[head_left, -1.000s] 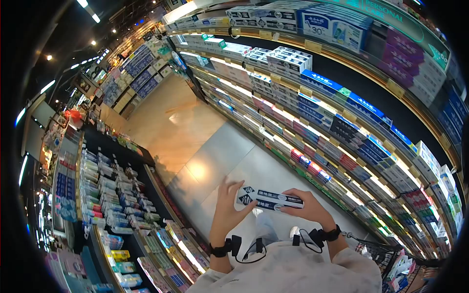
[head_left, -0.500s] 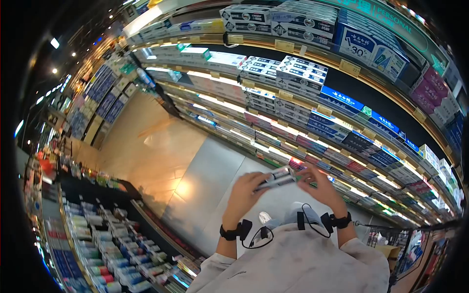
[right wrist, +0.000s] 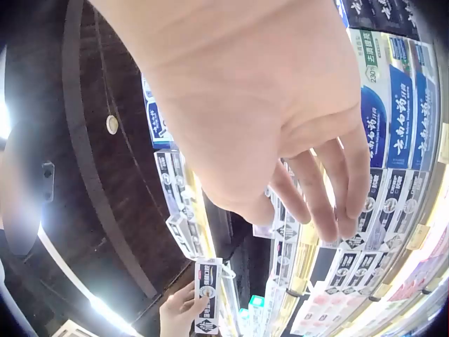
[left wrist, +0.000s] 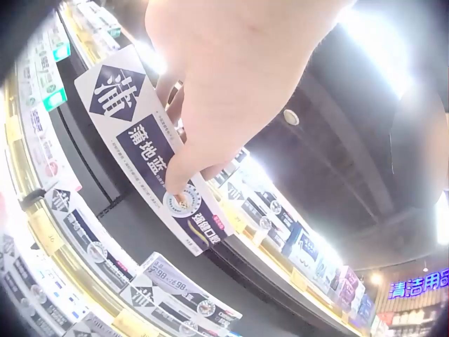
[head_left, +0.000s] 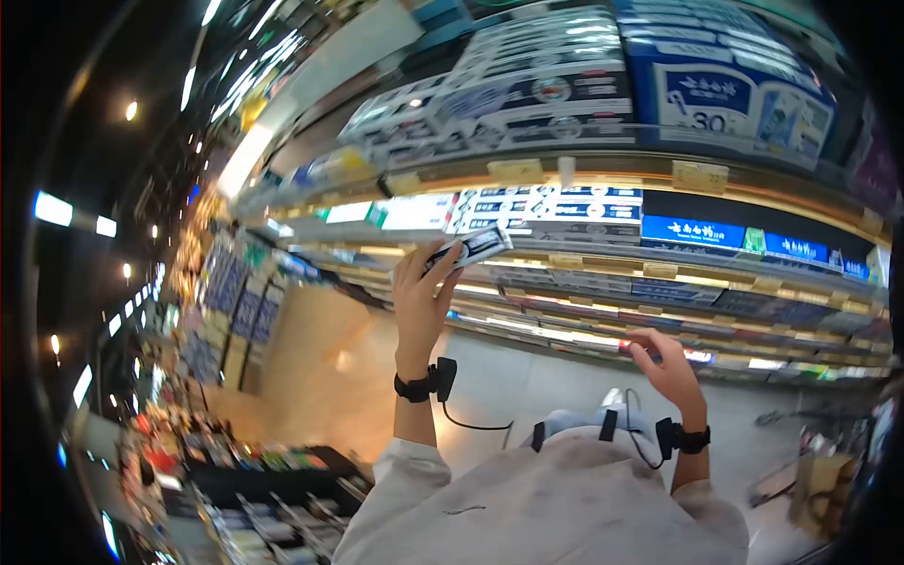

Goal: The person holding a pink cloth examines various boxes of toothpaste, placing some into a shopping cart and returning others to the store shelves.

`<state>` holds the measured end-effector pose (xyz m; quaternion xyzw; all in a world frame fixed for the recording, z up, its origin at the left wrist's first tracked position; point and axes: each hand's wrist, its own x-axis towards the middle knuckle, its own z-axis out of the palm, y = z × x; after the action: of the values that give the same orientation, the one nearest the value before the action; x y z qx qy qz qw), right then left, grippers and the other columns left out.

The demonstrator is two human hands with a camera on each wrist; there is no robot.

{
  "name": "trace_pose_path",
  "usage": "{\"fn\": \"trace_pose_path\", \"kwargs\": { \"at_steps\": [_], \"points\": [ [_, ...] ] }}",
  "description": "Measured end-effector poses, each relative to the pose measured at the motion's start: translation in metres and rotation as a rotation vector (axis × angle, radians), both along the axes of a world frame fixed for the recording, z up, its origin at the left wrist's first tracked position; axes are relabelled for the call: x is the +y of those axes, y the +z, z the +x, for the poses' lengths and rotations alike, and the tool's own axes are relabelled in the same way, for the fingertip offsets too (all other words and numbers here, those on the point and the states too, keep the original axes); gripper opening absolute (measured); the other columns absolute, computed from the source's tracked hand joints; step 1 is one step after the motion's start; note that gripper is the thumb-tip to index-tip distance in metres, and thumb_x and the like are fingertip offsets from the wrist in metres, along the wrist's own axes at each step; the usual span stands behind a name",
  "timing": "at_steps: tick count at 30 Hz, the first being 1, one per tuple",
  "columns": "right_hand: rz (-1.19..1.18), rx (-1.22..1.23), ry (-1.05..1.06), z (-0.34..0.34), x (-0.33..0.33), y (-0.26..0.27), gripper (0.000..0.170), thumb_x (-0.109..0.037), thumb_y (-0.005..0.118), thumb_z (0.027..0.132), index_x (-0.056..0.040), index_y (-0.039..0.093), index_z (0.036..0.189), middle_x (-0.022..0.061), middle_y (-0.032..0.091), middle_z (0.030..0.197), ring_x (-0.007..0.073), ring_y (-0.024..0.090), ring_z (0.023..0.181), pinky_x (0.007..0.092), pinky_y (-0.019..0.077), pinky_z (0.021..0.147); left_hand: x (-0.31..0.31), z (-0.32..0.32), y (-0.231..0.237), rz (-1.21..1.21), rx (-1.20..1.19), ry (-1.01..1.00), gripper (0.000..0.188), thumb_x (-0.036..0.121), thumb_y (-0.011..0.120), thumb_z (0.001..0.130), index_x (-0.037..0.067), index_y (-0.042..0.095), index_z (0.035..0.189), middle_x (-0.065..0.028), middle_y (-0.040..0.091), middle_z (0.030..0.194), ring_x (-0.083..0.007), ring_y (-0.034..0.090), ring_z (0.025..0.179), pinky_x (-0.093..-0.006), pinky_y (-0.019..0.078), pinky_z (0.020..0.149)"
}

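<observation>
My left hand [head_left: 420, 301] grips a white and dark-blue toothpaste box [head_left: 478, 247], raised in front of the shelf rows in the head view. Up close in the left wrist view, the thumb and fingers of that hand [left wrist: 231, 84] pinch the box [left wrist: 151, 158], its printed face toward the camera. Off to the right, my right hand [head_left: 670, 372] holds nothing, its fingers loosely bent. The right wrist view has this hand [right wrist: 266, 119] with fingers hanging before the shelves, and the box [right wrist: 208, 295] in the other hand below.
Shelves carry stacked toothpaste boxes [head_left: 546, 209], with blue boxes [head_left: 692, 231] to their right and a price-tagged shelf edge [head_left: 603, 174] above. A brown bag [head_left: 821, 490] stands at the lower right. Floor [head_left: 325, 348] stretches away at the left, beside low goods racks.
The left hand has moved up and left toward the shelves with the box. The right hand has come off the box and moved right and down. The shelves appear closer in the head view.
</observation>
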<state>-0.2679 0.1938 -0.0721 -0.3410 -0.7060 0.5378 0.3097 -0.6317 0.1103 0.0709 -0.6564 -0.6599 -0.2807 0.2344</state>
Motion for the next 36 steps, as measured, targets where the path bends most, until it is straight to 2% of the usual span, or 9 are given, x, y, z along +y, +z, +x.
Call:
{"fn": "trace_pose_path", "kwargs": {
  "at_steps": [4, 7, 8, 14, 17, 22, 25, 29, 36],
  "points": [
    [-0.083, 0.038, -0.102, -0.008, 0.003, -0.005, 0.027, -0.014, 0.065, 0.097, 0.0014, 0.065, 0.119, 0.0147, 0.073, 0.099, 0.0221, 0.070, 0.093, 0.0331, 0.0542, 0.085, 0.061, -0.053, -0.007, -0.083, 0.118, -0.018, 0.035, 0.015, 0.080, 0.079, 0.013, 0.073, 0.114, -0.0103, 0.065, 0.115, -0.0320, 0.059, 0.108, -0.0436, 0.0465, 0.091],
    [-0.063, 0.012, -0.198, -0.017, 0.001, -0.009, 0.027, -0.015, 0.064, 0.098, 0.0013, 0.065, 0.119, 0.0148, 0.073, 0.099, 0.0223, 0.070, 0.093, 0.0340, 0.0541, 0.085, 0.101, -0.090, -0.021, -0.283, 0.204, 0.198, 0.027, 0.026, 0.081, 0.083, 0.005, 0.076, 0.098, -0.0182, 0.068, 0.086, -0.0353, 0.064, 0.079, -0.0444, 0.0493, 0.072],
    [-0.052, -0.001, -0.231, -0.020, -0.003, -0.010, 0.027, -0.015, 0.064, 0.098, 0.0015, 0.065, 0.119, 0.0148, 0.072, 0.099, 0.0223, 0.070, 0.093, 0.0343, 0.0541, 0.085, 0.110, -0.088, -0.015, -0.426, 0.037, 0.210, 0.028, 0.029, 0.079, 0.086, 0.006, 0.078, 0.101, -0.0195, 0.068, 0.074, -0.0358, 0.062, 0.064, -0.0426, 0.0495, 0.061],
    [-0.070, -0.035, -0.531, -0.066, -0.047, 0.001, 0.025, -0.010, 0.062, 0.098, 0.0018, 0.065, 0.120, 0.0124, 0.073, 0.097, 0.0182, 0.070, 0.091, 0.0311, 0.0545, 0.079, 0.153, -0.115, -0.044, -0.339, -0.099, -0.292, 0.034, 0.026, 0.076, 0.089, 0.005, 0.073, 0.116, -0.0212, 0.073, 0.102, -0.0367, 0.070, 0.091, -0.0388, 0.0531, 0.086],
    [-0.121, -0.061, -0.646, -0.098, -0.082, -0.001, 0.024, -0.010, 0.060, 0.099, 0.0014, 0.065, 0.120, 0.0121, 0.074, 0.098, 0.0181, 0.071, 0.092, 0.0306, 0.0546, 0.081, 0.155, -0.116, -0.043, -0.528, -0.141, -0.185, 0.034, 0.026, 0.077, 0.089, 0.005, 0.073, 0.115, -0.0210, 0.073, 0.103, -0.0362, 0.070, 0.092, -0.0378, 0.0537, 0.083],
    [-0.099, -0.079, -0.690, -0.151, -0.114, 0.007, 0.023, -0.011, 0.059, 0.101, -0.0001, 0.065, 0.120, 0.0118, 0.074, 0.098, 0.0187, 0.071, 0.094, 0.0308, 0.0544, 0.085, 0.159, -0.144, -0.059, -0.428, -0.200, -0.423, 0.042, 0.032, 0.079, 0.087, -0.001, 0.068, 0.111, -0.0206, 0.065, 0.076, -0.0342, 0.056, 0.061, -0.0401, 0.0481, 0.064],
    [-0.124, -0.102, -0.745, -0.175, -0.131, 0.015, 0.023, -0.011, 0.059, 0.101, -0.0003, 0.065, 0.120, 0.0117, 0.074, 0.098, 0.0188, 0.071, 0.094, 0.0311, 0.0540, 0.085, 0.152, -0.153, -0.050, -0.518, -0.196, -0.338, 0.043, 0.033, 0.079, 0.087, -0.003, 0.067, 0.107, -0.0206, 0.064, 0.075, -0.0341, 0.056, 0.062, -0.0401, 0.0475, 0.063],
    [-0.141, -0.144, -0.794, -0.198, -0.144, 0.022, 0.023, -0.011, 0.059, 0.101, -0.0009, 0.065, 0.121, 0.0116, 0.074, 0.098, 0.0188, 0.071, 0.094, 0.0310, 0.0536, 0.086, 0.158, -0.178, -0.064, -0.448, -0.213, -0.482, 0.036, 0.030, 0.073, 0.092, -0.003, 0.067, 0.105, -0.0229, 0.065, 0.078, -0.0392, 0.062, 0.072, -0.0441, 0.0480, 0.069],
    [-0.138, -0.151, -0.807, -0.211, -0.160, 0.026, 0.023, -0.011, 0.059, 0.101, -0.0008, 0.065, 0.121, 0.0118, 0.073, 0.098, 0.0183, 0.070, 0.095, 0.0307, 0.0533, 0.085, 0.155, -0.177, -0.056, -0.503, -0.284, -0.535, 0.036, 0.025, 0.069, 0.095, -0.002, 0.066, 0.118, -0.0241, 0.070, 0.104, -0.0413, 0.066, 0.095, -0.0425, 0.0507, 0.082]
  ]
}}
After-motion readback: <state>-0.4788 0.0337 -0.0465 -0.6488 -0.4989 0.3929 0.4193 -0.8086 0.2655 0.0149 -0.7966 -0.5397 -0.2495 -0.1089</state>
